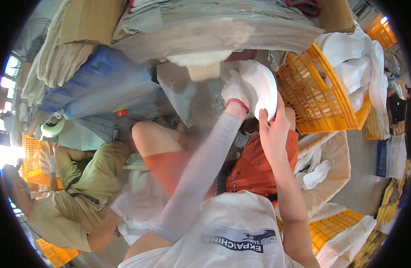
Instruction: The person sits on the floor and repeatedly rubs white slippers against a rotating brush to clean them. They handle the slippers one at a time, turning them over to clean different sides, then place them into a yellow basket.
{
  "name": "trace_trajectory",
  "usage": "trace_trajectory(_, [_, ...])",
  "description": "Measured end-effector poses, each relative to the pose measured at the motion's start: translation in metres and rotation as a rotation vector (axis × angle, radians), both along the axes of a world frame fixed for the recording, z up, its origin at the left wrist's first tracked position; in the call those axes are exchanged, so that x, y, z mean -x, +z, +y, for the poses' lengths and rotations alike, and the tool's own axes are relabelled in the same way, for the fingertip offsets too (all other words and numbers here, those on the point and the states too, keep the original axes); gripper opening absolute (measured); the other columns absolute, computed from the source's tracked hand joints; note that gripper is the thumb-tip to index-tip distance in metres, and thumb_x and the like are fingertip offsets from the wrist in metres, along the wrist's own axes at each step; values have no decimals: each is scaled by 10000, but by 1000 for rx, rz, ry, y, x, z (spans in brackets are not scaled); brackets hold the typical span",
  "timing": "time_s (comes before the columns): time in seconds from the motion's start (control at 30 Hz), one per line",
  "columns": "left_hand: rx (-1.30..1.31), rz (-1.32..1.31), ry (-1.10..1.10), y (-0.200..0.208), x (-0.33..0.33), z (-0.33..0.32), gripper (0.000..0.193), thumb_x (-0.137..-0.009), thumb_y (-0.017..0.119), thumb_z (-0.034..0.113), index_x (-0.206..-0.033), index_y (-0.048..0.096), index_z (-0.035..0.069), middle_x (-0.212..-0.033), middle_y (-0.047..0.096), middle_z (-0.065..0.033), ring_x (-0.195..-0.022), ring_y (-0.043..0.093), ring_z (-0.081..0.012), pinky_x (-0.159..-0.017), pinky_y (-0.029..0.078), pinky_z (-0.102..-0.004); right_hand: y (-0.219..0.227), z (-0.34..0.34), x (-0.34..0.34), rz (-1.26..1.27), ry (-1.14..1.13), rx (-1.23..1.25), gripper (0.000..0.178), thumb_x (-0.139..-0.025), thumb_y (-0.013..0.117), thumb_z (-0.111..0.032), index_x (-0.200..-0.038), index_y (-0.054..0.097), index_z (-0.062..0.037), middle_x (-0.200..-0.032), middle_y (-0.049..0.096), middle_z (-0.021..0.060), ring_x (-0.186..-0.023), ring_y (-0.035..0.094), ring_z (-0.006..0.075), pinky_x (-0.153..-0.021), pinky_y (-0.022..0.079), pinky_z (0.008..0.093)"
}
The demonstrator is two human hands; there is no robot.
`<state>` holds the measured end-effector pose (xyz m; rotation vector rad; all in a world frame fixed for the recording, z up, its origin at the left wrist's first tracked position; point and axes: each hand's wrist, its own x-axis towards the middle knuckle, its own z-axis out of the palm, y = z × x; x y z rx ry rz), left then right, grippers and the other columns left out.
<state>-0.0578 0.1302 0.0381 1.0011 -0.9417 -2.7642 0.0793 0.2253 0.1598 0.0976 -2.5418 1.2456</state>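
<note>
A white, curved moulded clog point(260, 85) is held up above my lap, between my two hands. My left hand point(235, 90), in a white knit glove with a pink cuff, is closed at its left edge; its fingertips blend into the white behind. My bare right hand point(274, 131) grips the lower end, thumb on the near side and fingers round the right side. Just left of the clog, a pale fuzzy wheel-like piece point(200, 59) sticks out beneath a plastic-wrapped cover point(205, 38). Below it is a grey, dusty panel point(181, 91).
An orange crate point(319, 96) at the right holds several white clogs point(355, 62). Beneath it, a cream sack point(332, 165) contains more white footwear. Another orange crate point(332, 228) stands lower right. At the left, a co-worker in beige clothes point(64, 214) sits close to me, near a blue panel point(107, 80).
</note>
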Motion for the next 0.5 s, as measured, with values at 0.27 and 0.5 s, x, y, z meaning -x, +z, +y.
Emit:
trace_trajectory(0.27, [-176, 27, 111, -9, 5, -11, 552, -985, 703, 378, -1353, 588, -17, -1230, 678, -121, -1056, 668, -254, -900, 563, -410, 2, -1, 16, 1, 43, -26, 548, -960, 612, -32, -1485, 457, -7, -1028, 696, 287, -820, 691, 425, -770, 554, 457])
trace_trajectory(0.5, [-233, -73, 24, -22, 4, -34, 474, -1018, 648, 313, -1384, 576, 21, -1261, 675, -103, -1108, 647, -239, -899, 575, -396, -5, -9, 34, -37, 92, 6, 515, -942, 641, -52, -1440, 526, 16, -1112, 713, 270, -959, 726, 354, -848, 566, 400])
